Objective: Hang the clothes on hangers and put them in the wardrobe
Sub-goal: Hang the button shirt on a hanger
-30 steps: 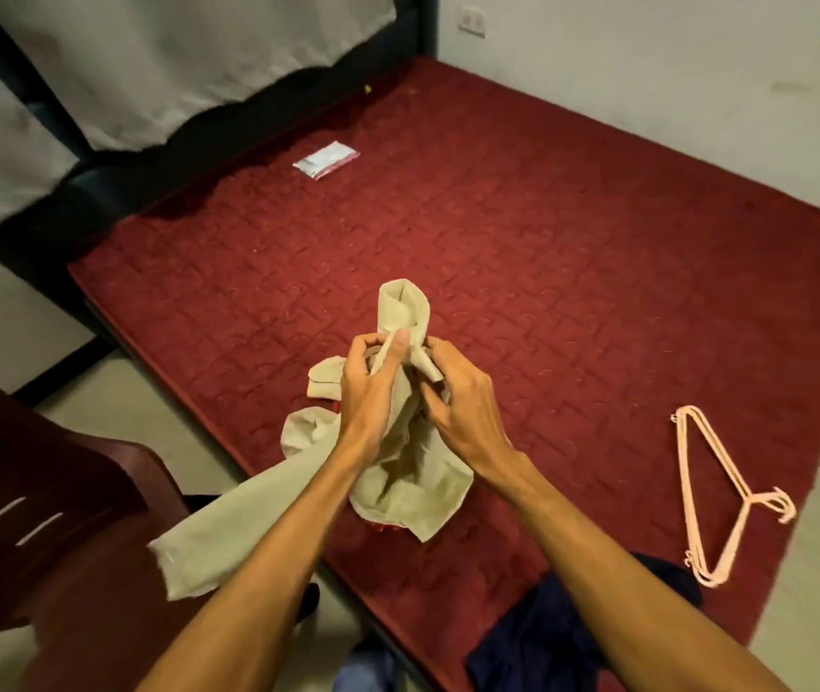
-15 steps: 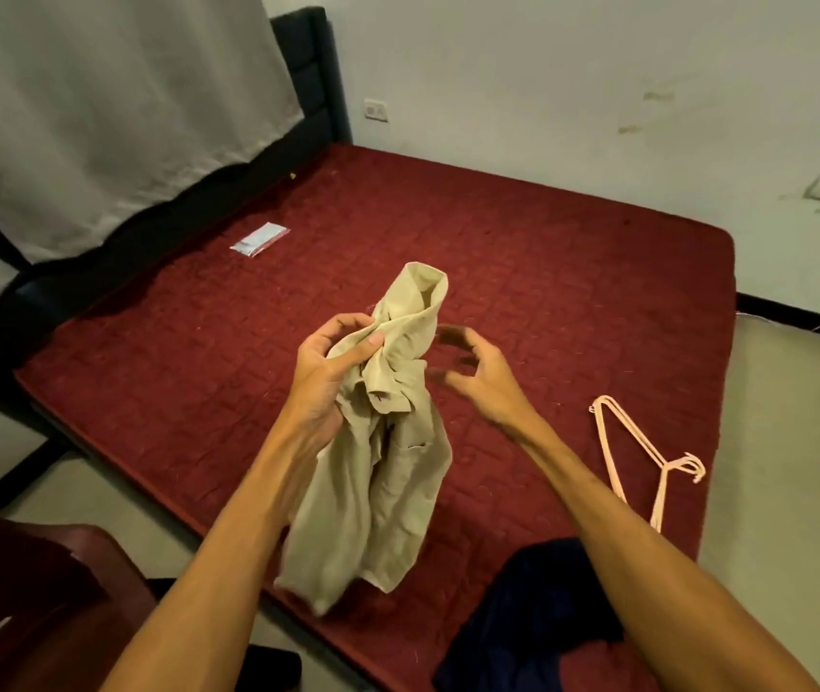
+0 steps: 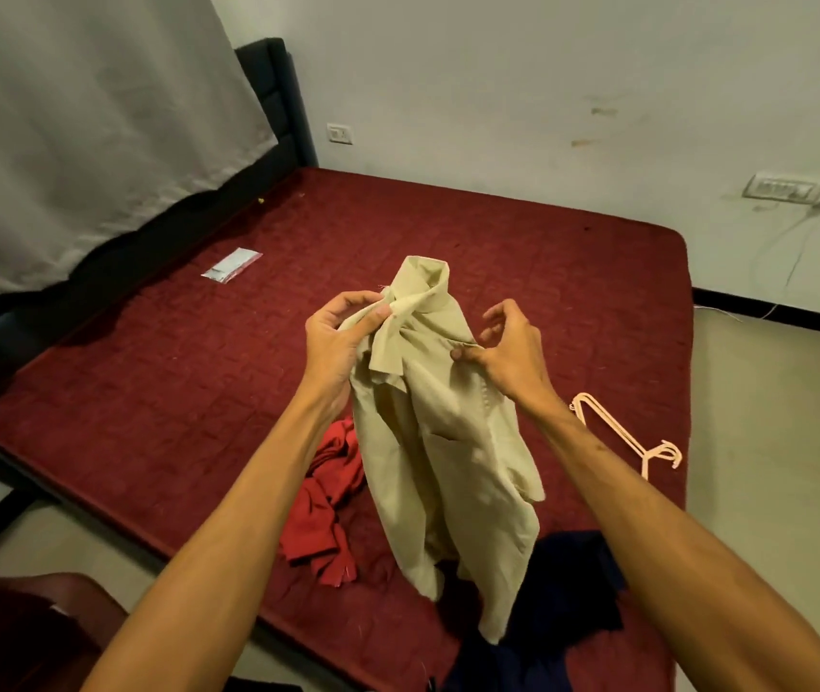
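Right now we hold a crumpled beige woven shirt up in the middle of the frame, above the near edge of a maroon quilted mattress. Our left hand grips the bunched cloth just under the collar, with the thumb pressed across it. Our right hand pinches the shirt front beside it between thumb and forefinger, the other fingers curled and free.

The shirt hangs from these 2 holds. Its hem dangles over a dark navy garment at the bottom of the frame, and a crumpled red garment lies on the mattress to its lower left. A bundle of pale pink plastic hangers lies on the mattress at the right, well apart from both hands. No wardrobe shows.

We judge the step in hand to be sorting out the shirt, finding its collar and shoulders so that it opens. No hanger is in it yet. The next move calls for spreading the neck, then freeing 1 hand, probably the right, to reach for the hangers while the left holds the collar. The slack cloth will sag and twist if that hold slips.
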